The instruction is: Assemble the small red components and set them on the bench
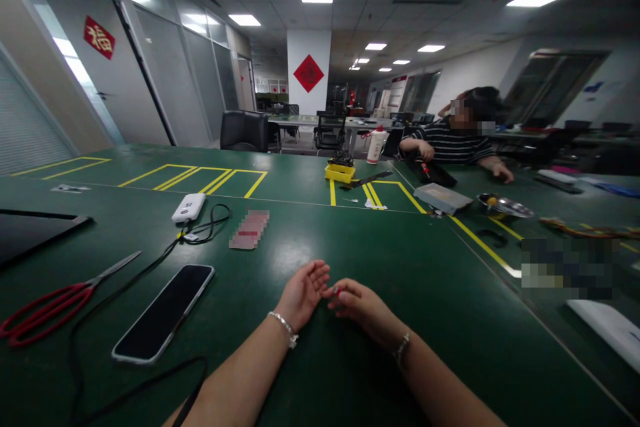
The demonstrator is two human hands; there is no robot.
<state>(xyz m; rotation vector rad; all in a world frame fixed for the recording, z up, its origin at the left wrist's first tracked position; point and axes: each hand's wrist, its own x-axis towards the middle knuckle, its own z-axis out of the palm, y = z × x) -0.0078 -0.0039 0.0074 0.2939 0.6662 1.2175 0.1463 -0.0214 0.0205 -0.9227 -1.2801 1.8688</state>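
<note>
My left hand (304,295) is held over the green table (280,380), palm turned inward, its fingers extended and slightly curled. No object shows in it. Close beside it, my right hand (364,307) has its fingertips drawn together around a small red thing (337,291), too small to name. The fingertips of the right hand are near or touching the left hand's fingers; I cannot tell which. To the left of my forearm lies a phone (164,313) with a dark screen. Beyond it are red-handled scissors (75,300), partly spread.
A white power bank (189,208) with a black cable (145,267) lies at the left. Farther off stand a yellow box (340,172) and a white bottle (376,147). A metal bowl (517,207) is on the right. Across the table sits a person in a striped shirt (450,143).
</note>
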